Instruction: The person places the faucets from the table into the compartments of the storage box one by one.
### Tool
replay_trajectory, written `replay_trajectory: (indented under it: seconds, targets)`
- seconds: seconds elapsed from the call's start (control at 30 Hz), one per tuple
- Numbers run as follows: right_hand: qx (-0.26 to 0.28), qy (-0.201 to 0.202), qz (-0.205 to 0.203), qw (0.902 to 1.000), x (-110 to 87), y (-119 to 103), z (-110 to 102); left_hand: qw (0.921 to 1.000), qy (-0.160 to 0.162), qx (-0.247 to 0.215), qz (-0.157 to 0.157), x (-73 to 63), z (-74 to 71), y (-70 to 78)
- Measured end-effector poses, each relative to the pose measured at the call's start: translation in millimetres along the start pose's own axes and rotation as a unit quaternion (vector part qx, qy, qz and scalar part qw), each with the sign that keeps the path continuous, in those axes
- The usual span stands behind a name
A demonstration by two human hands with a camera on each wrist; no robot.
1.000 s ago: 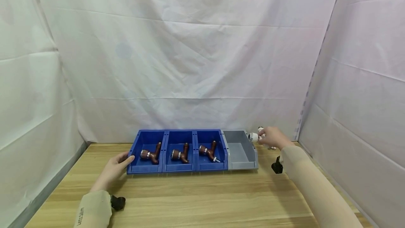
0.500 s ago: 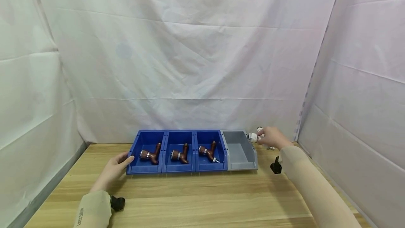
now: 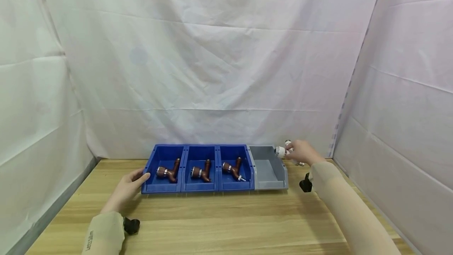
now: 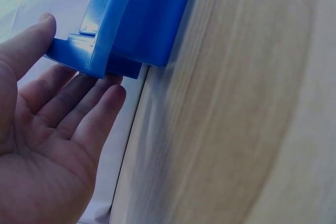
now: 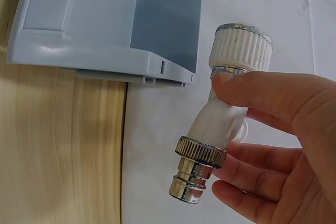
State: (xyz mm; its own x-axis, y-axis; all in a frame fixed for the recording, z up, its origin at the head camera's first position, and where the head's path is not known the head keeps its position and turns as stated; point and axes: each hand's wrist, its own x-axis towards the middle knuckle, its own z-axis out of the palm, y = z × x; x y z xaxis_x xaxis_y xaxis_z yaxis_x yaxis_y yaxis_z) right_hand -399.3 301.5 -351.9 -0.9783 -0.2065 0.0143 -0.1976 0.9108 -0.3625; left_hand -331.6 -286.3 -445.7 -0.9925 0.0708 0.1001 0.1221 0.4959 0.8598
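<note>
A white tap point(image 5: 212, 121) with a ribbed knob and a metal hose connector is held by my right hand point(image 3: 305, 152), thumb on its body just below the knob. In the head view, this tap overlaps the right wall of the grey bin point(image 3: 270, 185). My left hand point(image 3: 128, 186) grips the outer rim of the leftmost blue bin point(image 3: 162, 189), thumb on the rim and fingers beneath it in the left wrist view. A brown tap point(image 3: 171, 173) lies inside that bin. The middle blue bin point(image 3: 199, 187) and the right blue bin point(image 3: 236, 185) each hold another brown tap.
The bins stand side by side in a row on the wooden table point(image 3: 212, 223), close to the white cloth point(image 3: 201, 70) behind. More cloth hangs at both sides. A black wrist camera point(image 3: 131, 226) is worn at the left sleeve.
My right hand has moved slightly left and up with the white tap, bringing its knob over the grey bin's right edge. The left hand keeps its grip on the blue bin.
</note>
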Motion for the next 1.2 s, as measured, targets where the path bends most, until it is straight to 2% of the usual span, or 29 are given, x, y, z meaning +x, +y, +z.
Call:
replay_trajectory:
  seconds: [0.37,0.8,1.07,1.2]
  targets:
    - [0.007,-0.005,0.002,1.0000,1.3,-4.7,2.4,0.9999,0.000,0.015,0.003,-2.4,-0.3,1.5]
    - [0.021,-0.005,-0.003,0.9998,2.2,-6.6,-1.1,0.9999,-0.005,0.008,-0.008,-3.5,-0.9,4.3]
    - [0.013,-0.008,0.006,0.9999,3.5,-10.4,-0.3,0.9999,-0.007,0.008,-0.013,-4.2,-1.1,3.3]
    - [0.028,-0.012,0.011,0.9995,3.2,-14.0,0.3,0.9998,-0.004,0.011,-0.013,-4.8,-0.9,2.8]
